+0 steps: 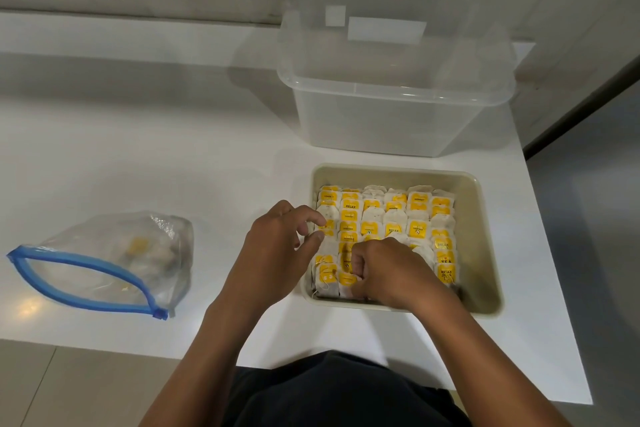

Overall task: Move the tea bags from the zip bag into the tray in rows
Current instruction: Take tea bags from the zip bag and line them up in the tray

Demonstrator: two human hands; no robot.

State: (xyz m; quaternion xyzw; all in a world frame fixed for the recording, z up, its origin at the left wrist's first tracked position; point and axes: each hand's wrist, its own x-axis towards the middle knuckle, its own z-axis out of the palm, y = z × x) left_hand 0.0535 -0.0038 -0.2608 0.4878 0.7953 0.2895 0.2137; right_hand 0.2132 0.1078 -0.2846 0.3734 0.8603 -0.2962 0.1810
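Tea bags (388, 218) fill most of the tray (485, 204), packed in rows, yellow tags up. Right hand (388, 270) is down in the near rows, fingers curled and pinching a bag there. Left hand (277, 246) hovers at the tray's left edge, fingertips closing on a tag in the left column. A few bags lie in the zip bag (114, 263), open on the bench (138, 149) to the left. Risk here: strings snag, and tugging one bag could drag neighbours askew. Clear box (394, 107) stands behind.
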